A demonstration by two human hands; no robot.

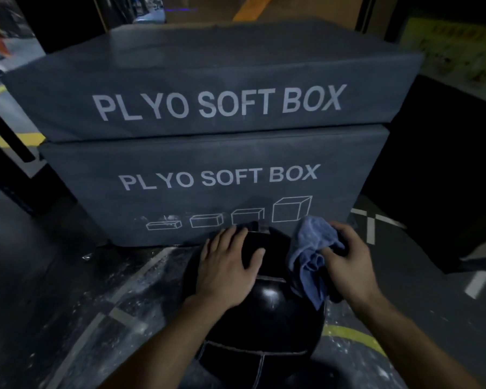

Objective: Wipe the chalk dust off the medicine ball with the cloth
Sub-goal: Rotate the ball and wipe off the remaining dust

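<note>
A black, shiny medicine ball (267,310) sits on the floor right in front of me, with stitched seams across its lower part. My left hand (226,262) lies flat on the ball's upper left, fingers spread. My right hand (345,256) grips a crumpled blue cloth (310,256) and holds it against the ball's upper right side. Part of the cloth hangs down over the ball.
Two grey foam boxes marked PLYO SOFT BOX (216,175) stand stacked just behind the ball. The dark floor (96,290) to the left carries white dust smears and painted lines. A dark block (438,175) stands to the right.
</note>
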